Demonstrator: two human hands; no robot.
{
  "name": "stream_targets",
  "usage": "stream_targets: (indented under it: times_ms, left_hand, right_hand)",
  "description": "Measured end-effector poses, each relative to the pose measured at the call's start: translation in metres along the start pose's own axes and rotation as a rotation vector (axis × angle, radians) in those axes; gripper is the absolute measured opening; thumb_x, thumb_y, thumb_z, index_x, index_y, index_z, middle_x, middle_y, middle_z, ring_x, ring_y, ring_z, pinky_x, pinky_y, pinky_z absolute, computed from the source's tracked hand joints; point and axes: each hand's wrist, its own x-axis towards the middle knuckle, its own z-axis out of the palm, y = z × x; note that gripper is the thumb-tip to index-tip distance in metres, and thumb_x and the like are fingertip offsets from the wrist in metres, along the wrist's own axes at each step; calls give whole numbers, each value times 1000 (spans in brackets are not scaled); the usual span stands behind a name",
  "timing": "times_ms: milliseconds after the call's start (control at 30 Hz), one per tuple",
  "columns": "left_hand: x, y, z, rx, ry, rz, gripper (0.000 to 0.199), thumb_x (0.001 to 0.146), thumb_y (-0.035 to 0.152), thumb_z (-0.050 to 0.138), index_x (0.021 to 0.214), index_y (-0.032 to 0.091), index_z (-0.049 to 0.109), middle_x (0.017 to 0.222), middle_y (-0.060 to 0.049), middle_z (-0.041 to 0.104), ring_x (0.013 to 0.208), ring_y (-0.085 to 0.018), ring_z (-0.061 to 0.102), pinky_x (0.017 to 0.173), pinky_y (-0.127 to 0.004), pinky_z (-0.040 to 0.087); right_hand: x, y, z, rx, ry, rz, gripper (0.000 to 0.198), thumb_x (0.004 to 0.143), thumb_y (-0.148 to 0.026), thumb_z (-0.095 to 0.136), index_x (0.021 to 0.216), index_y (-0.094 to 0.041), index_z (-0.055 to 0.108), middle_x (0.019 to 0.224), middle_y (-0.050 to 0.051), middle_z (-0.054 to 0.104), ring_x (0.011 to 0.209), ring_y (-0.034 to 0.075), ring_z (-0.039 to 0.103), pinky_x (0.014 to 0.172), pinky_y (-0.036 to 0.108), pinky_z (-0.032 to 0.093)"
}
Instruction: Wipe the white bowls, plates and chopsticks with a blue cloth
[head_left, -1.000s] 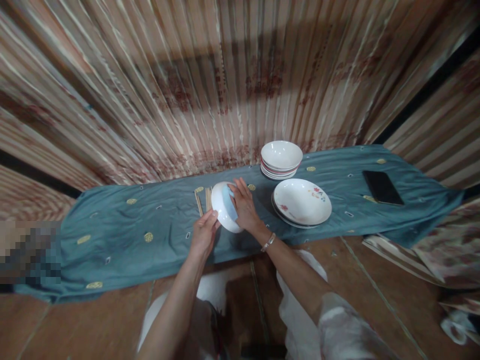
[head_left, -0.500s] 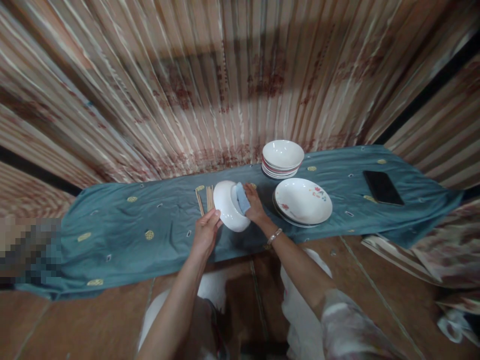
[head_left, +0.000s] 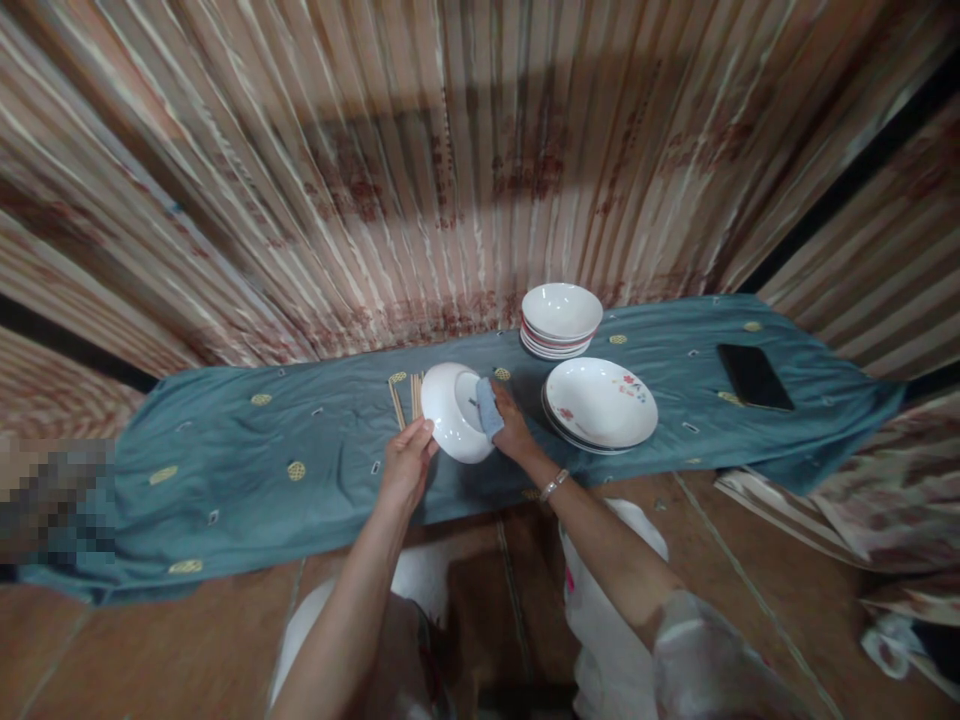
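Observation:
A white bowl (head_left: 448,418) is tipped on its side above the cloth, its base turned toward the right. My left hand (head_left: 409,458) grips its rim at the lower left, thumb on the outside. In my right hand (head_left: 512,425) is a light blue cloth (head_left: 490,408), pressed against the bowl near its base ring; part of the fingers is hidden behind the cloth. Several wooden chopsticks (head_left: 397,402) lie just left of the bowl, some partly covered by it.
A stack of white bowls (head_left: 562,312) stands at the back, right of centre. In front of it are stacked flower-patterned plates (head_left: 600,402). A black phone (head_left: 754,377) lies toward the right end of the teal tablecloth (head_left: 240,440). A striped curtain (head_left: 480,180) hangs behind.
My right hand has shifted the blue cloth slightly right and down along the bowl's base, uncovering more of the base. The left hand keeps its hold, and the view has moved a little.

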Motion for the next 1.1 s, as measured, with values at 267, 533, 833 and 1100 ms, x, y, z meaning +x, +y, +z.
stream_targets:
  times_ms: [267,533,833,1100]
  left_hand:
    - [3,-1,-1,-7,-13,11,34,51,32,87,74,15,70,76,-3,74,71,-13,67,81,-28,51]
    - [6,-3,-5,-36,0,5,32,53,28,87,76,14,70,75,-2,73,70,-12,66,81,-28,51]
    - [6,-1,-7,-46,21,-17,26,57,24,84,75,15,69,77,-3,74,70,-11,66,79,-26,52]
    - [-1,-1,-5,21,-51,10,35,53,35,86,77,15,70,79,-5,75,77,-16,69,87,-33,52]
  right_hand:
    - [-22,-7,-2,-67,114,-30,61,95,-39,41,147,-9,29,152,23,29,145,34,22,113,59,28]
    - [-28,-29,-29,-149,72,-300,41,87,-12,45,127,-13,55,123,17,62,117,27,55,103,47,45]
    - [-43,-53,-29,-118,-31,-403,40,96,-20,35,130,-13,55,125,17,61,119,26,54,104,48,44]
    - [-31,-54,-18,-61,-78,-422,48,98,-28,29,143,-14,41,144,14,47,136,22,40,115,44,33]
